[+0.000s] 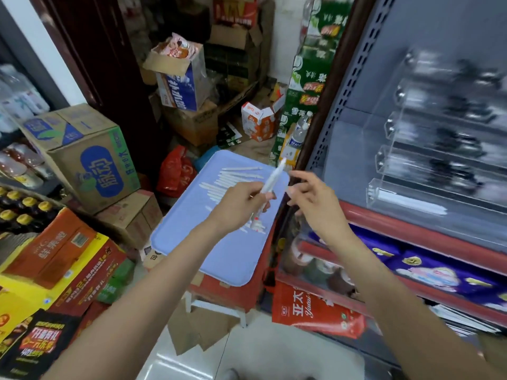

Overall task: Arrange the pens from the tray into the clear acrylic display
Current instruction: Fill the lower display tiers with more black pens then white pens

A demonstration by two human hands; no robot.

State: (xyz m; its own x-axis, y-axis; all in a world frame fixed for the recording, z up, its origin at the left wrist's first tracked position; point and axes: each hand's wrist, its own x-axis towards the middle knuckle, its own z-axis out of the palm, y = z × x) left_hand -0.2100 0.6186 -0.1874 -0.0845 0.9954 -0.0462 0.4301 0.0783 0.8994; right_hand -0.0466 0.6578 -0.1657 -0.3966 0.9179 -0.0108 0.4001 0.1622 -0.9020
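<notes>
Head view. A small bunch of white pens (270, 182) is gripped in the left hand (241, 198), the fingers curled and clamped round the barrels; the bunch is held tilted above the right part of the tray, tips pointing up and away. The right hand (315, 201) is shown just beside the bunch, apart from it, with the fingers spread and relaxed and nothing held.

A pale blue tray (192, 242) is seen below the hands, resting on a red stool (227, 294). A loose row of white pens (236, 178) is laid on the far half of the tray, and a few more lie under the left wrist.

The clear acrylic display (428, 149), a stepped rack of several tiers, is set on the grey shelf (345, 149) at the right, well apart from the tray. White pens (408, 200) are visible in its lowest tier; the upper tiers are blurred, and their contents cannot be told.

Cardboard cartons (87, 157) are stacked at the left and rear. Purple packets (428, 270) are lined on a lower shelf.
</notes>
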